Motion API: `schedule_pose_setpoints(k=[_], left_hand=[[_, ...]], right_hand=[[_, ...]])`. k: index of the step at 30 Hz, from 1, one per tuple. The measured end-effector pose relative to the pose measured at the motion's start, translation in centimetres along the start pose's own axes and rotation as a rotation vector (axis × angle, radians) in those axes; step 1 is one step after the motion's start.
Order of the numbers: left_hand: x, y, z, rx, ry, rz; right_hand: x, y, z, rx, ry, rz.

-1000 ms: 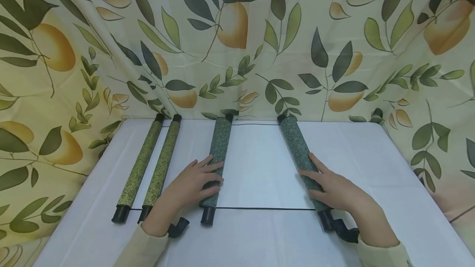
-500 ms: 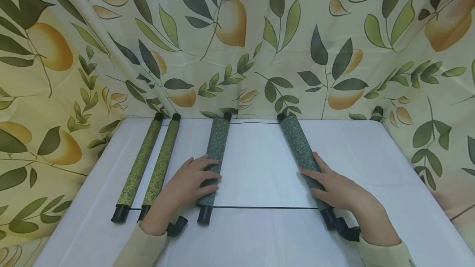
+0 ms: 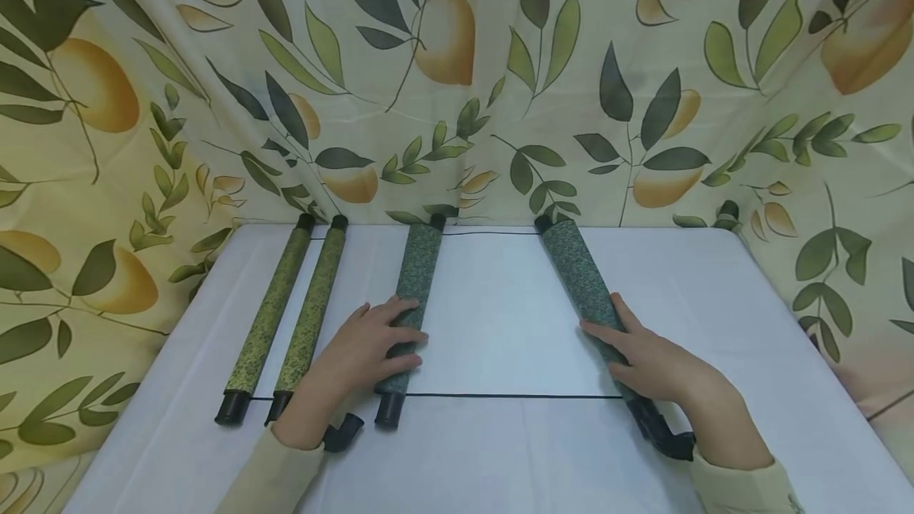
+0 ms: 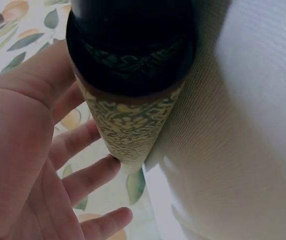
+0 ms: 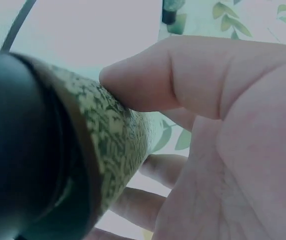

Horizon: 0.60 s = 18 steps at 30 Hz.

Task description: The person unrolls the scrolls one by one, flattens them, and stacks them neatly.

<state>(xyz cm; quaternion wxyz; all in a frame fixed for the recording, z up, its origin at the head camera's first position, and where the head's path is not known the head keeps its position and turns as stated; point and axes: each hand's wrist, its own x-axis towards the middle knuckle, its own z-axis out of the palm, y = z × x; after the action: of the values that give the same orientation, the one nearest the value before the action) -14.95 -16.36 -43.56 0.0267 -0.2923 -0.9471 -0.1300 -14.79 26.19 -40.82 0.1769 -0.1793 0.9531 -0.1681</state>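
Teal-patterned, the left roll (image 3: 420,260) and the right roll (image 3: 577,268) lie wider apart at their near ends than 1 second ago. You have moved the right roll's near end outward, and the left roll's near end has gone a little the other way; their far ends, by the table's back edge, have hardly shifted. For the work under your hands, I judge this to mean that a bit more of the white sheet (image 3: 510,316) between the 2 rolls is bare, mostly along its dark front line (image 3: 514,396), so the spread looks uneven: broad toward you, narrower at the back.

Your left hand (image 3: 367,347) rests over the lower half of the left roll, its fingers nearly straight, spread and touching rather than clenched. Your right hand (image 3: 657,363) lies over the lower half of the right roll, thumb and fingers touching it, extended and loose; how firmly they press, I cannot tell.

To your left, the outer olive rod (image 3: 267,308) and the inner olive rod (image 3: 314,300) lie where they were, side by side and slightly apart on the white table (image 3: 464,466). Your left forearm passes close to the inner rod's near end, partly hiding it.
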Motion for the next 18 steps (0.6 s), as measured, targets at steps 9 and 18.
schedule_pose_setpoints(k=[9,18], left_hand=[[0.19,0.04,0.29,0.039,0.045,-0.052],[0.30,-0.14,0.77,0.056,0.111,-0.083]], right_hand=[[0.28,0.14,0.23,0.005,0.002,0.012],[0.54,-0.43,0.53,0.029,-0.013,0.079]])
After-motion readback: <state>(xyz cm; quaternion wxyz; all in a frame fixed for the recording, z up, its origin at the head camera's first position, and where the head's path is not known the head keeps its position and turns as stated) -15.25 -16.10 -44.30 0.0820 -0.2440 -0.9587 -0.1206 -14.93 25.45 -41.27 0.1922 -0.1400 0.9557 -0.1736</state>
